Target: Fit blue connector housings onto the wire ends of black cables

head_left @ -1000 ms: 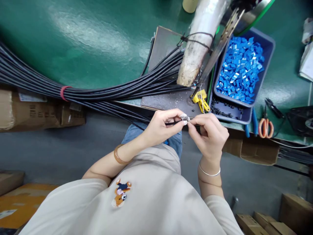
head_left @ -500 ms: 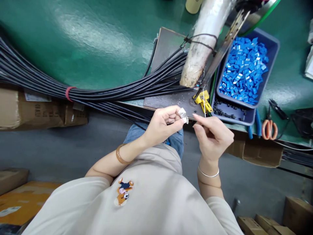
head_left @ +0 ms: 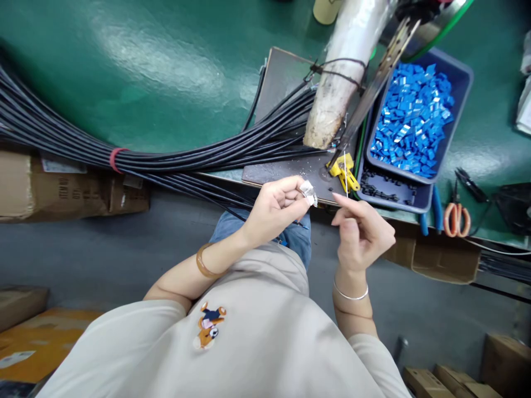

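My left hand (head_left: 282, 205) is closed, pinching a small crumpled silvery-white piece (head_left: 307, 192) between thumb and fingers; whether it is foil, tape or paper I cannot tell. To the right of it, my right hand (head_left: 362, 231) has its index finger stretched out and the thumb apart, the other fingers curled, with nothing visible in it. A thin white strand (head_left: 345, 172) hangs down just beyond that index finger. Past the hands, a yellow hand tool (head_left: 345, 170) lies at the edge of a dark board (head_left: 286, 176).
A bundle of black cables (head_left: 178, 160) with a red tie (head_left: 115, 159) runs in from the left. A wrapped post (head_left: 338, 83) and a metal bar (head_left: 360, 116) slant over the board. At right are a bin of blue parts (head_left: 467, 94), orange-handled scissors (head_left: 457, 220) and pliers (head_left: 472, 185).
My right thumb has drawn back from the index fingertip, and the index finger has shifted slightly right, away from the silvery-white piece. My left hand keeps its pinch, almost unmoved.
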Demonstrator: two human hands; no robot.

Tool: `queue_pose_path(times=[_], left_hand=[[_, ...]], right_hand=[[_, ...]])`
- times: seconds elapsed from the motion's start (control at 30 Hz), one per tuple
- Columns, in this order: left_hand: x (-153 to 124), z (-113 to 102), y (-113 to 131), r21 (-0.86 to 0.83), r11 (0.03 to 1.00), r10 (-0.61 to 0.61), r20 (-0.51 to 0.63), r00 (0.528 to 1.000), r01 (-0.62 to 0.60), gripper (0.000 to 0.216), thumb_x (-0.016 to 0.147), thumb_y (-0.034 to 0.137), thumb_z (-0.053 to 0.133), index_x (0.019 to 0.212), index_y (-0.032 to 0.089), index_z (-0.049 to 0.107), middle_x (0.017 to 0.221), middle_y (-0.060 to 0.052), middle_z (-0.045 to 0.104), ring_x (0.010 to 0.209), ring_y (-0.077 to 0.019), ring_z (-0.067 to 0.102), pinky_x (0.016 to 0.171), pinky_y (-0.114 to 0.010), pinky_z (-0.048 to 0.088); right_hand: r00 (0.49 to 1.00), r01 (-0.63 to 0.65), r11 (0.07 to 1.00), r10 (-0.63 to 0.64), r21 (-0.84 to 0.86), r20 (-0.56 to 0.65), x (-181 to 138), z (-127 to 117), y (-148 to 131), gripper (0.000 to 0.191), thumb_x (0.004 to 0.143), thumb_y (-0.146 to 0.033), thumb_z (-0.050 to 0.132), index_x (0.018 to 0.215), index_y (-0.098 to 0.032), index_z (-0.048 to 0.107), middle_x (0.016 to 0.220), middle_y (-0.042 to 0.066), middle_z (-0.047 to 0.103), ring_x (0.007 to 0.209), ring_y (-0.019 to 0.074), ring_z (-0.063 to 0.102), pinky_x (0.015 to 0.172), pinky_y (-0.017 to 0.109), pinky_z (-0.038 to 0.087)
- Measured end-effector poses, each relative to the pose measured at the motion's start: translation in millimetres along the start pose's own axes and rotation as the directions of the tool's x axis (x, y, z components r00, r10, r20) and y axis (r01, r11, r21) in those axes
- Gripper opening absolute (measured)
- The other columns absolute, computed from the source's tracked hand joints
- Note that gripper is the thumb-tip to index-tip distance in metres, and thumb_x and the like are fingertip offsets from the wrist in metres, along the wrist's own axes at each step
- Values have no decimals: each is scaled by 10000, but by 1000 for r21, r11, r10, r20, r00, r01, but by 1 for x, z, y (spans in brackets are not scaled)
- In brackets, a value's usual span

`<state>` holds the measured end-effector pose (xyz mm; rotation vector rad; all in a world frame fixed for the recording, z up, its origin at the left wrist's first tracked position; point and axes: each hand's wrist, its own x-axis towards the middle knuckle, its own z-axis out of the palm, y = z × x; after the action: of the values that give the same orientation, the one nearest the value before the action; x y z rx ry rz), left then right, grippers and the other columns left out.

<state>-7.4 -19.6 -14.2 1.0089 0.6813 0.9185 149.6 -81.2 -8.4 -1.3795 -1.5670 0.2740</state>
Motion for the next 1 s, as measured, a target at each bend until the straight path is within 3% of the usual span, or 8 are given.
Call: queue_pose_path(times=[0.17,0.33,0.53,0.67,0.77,0.83,0.93,1.0], left_hand=[[1,1,0,1,1000,-6,-21,1000,6,160,804,225,654,713,150,545,538,41,516,471,-40,427,466,-164,360],[1,0,0,-9,1000,-5,-24,1000,5,152,796,232,661,727,152,551,540,42,518,470,-40,421,459,-165,345],[1,0,1,-11,1000,-27,-19,999,27,165,786,233,665,708,156,542,546,42,507,475,-39,405,464,-171,324],[2,0,0,-10,999,-42,-20,999,42,171,778,238,673,705,157,542,544,43,498,479,-42,396,467,-175,314],[1,-1,1,3,999,-40,-6,999,40,175,778,241,677,709,157,539,549,45,489,482,-44,391,464,-174,314],[-1,0,8,47,999,-7,19,1000,6,159,796,231,660,718,158,542,565,40,490,496,-50,397,469,-178,321],[-8,4,32,229,962,122,118,986,-146,78,811,157,622,747,161,578,620,20,523,534,-64,407,501,-196,337],[-12,8,51,355,888,176,325,929,-293,73,784,99,615,772,170,622,651,9,553,543,-71,402,512,-211,332]], right_hand=[[987,-81,985,101,153,-122,-2,4,-3,324,951,-177,553,1247,-309,561,794,-40,717,498,98,609,448,239,480],[982,-181,978,185,109,-34,-3,5,-4,88,891,-183,669,959,-224,631,837,-19,764,707,158,757,617,271,618],[992,-100,994,96,-45,-87,-8,4,1,70,863,-231,697,860,-245,629,658,-62,677,441,98,599,376,239,422],[995,-64,994,57,-84,-84,-8,4,1,150,887,-211,647,1017,-285,646,601,-62,623,432,122,569,351,284,368],[994,-109,994,109,-11,-12,-6,2,-4,314,922,-192,586,1220,-291,583,702,-45,702,484,133,628,401,291,461],[989,-149,988,148,33,24,-5,-4,-8,292,916,-183,602,1191,-280,597,798,-28,750,586,148,704,506,302,564],[993,-115,993,115,31,17,0,-23,-11,121,855,-194,687,945,-268,656,761,-26,751,697,193,749,607,335,615],[999,-18,1000,17,-26,-40,6,-40,-8,95,823,-225,713,810,-266,629,629,-46,687,578,178,696,521,311,560]])
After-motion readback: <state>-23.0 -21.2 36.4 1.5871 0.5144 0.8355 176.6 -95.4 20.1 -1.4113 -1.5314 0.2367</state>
